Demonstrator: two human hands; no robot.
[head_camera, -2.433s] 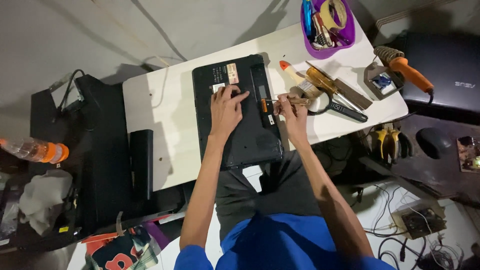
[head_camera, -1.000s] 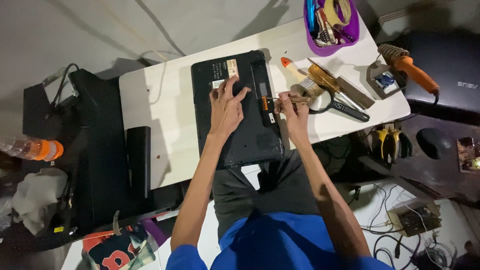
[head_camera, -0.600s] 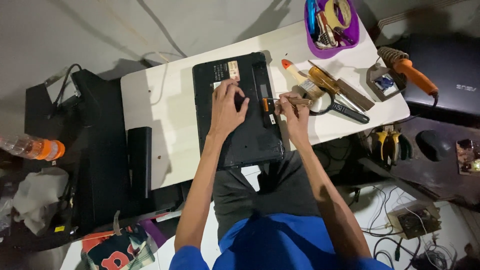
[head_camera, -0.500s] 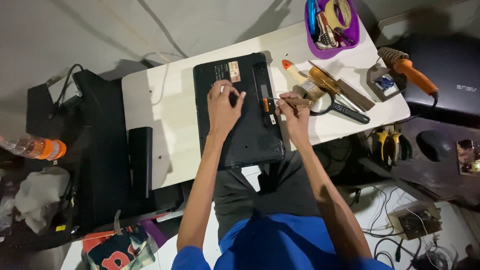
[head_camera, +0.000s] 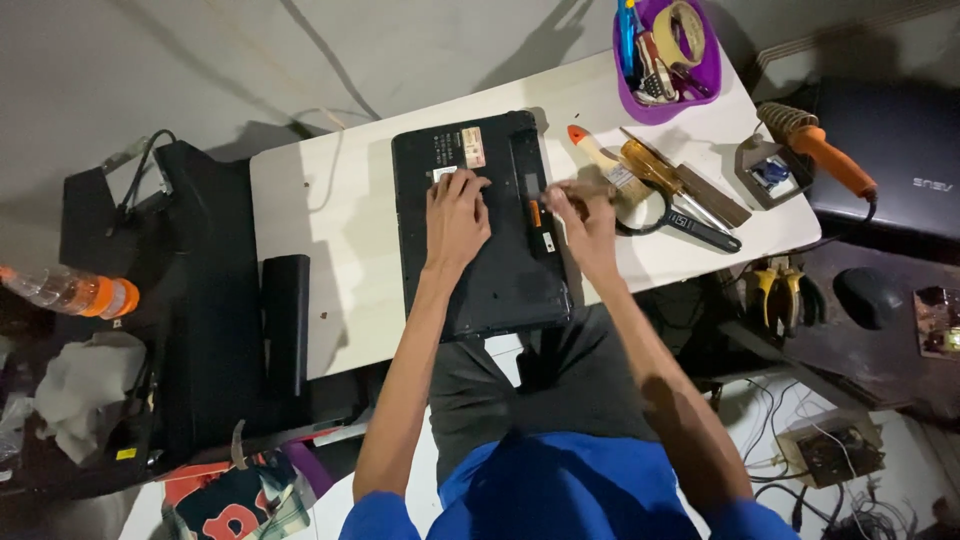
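Observation:
A black laptop lies bottom-up on the white table. My left hand rests flat on its underside, fingers spread toward the stickers near the far edge. My right hand is closed around a thin tool whose tip meets the laptop's right edge, beside a small orange latch. Both forearms reach out over my lap.
A purple bowl of tools and tape stands at the table's far right. A brush, yellow-handled screwdriver and black-handled tool lie right of my hand. An orange soldering iron, second laptop, pliers and long black battery surround the table.
My left hand has slid a little toward the laptop's far edge. My right hand stays at the right edge with the tool, shifting only slightly.

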